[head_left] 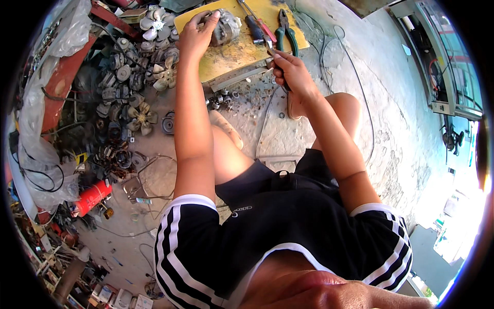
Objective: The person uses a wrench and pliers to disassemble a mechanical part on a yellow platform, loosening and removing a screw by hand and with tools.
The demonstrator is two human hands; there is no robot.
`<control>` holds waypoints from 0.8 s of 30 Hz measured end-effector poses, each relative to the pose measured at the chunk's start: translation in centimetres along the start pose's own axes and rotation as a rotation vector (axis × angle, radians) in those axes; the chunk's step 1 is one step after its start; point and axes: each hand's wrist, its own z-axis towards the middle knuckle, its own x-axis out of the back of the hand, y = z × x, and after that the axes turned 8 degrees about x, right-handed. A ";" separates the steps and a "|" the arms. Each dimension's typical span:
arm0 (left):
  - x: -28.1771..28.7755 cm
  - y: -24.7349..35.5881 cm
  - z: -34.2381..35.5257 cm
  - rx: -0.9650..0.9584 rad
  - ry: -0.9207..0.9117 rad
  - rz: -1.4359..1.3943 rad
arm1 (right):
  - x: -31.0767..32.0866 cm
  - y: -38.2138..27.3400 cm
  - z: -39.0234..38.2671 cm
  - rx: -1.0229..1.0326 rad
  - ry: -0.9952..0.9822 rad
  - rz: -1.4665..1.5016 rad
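My left hand (198,33) is closed around the near side of a small grey electric motor (226,30), which rests on a yellow board (218,64). In my right hand (294,74) is a hand tool with a metal head (269,46) and a dark handle; the fist hides most of it, so its exact kind cannot be told. The metal head points toward the board, apart from the motor. Between motor and tool lie a dark-handled screwdriver (254,30) and a red-handled screwdriver (267,32). Green-handled pliers (286,35) lie to their right on the board.
Many used motors (123,72) and fan blades (141,117) are heaped on the floor at left. Small metal parts (224,98) lie before the board. A cable (355,67) runs across the concrete at right, near a metal-framed cabinet (437,56). A red cylinder (93,197) lies lower left.
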 end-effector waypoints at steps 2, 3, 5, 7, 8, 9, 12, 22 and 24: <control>-0.1 -0.3 0.3 -0.062 0.076 0.037 | -0.1 -0.7 0.5 0.002 0.003 0.063; -0.2 -0.2 0.3 -0.037 0.036 0.032 | -0.2 -1.1 0.7 0.004 0.015 0.061; 0.1 -0.2 0.0 0.011 -0.038 0.028 | -0.4 -1.8 1.2 0.007 0.032 0.058; 0.4 -0.2 -0.5 -0.090 -0.049 0.063 | -0.5 -2.4 1.5 0.008 0.004 0.022; 0.2 0.2 -1.2 -0.151 -0.033 0.081 | -0.7 -2.6 1.6 0.017 0.000 0.006; 0.2 0.4 -1.5 -0.214 -0.018 0.100 | -0.8 -2.7 1.7 0.027 -0.003 -0.009; 0.6 0.8 -1.2 -0.199 -0.045 0.216 | -0.8 -3.2 2.1 0.034 -0.048 -0.087; 0.8 1.5 -3.8 -0.200 -0.072 0.335 | -0.8 -4.5 0.7 -0.013 -0.129 -0.323; 0.8 1.5 -3.9 -0.201 -0.075 0.316 | -0.4 -4.6 0.4 -0.003 -0.138 -0.354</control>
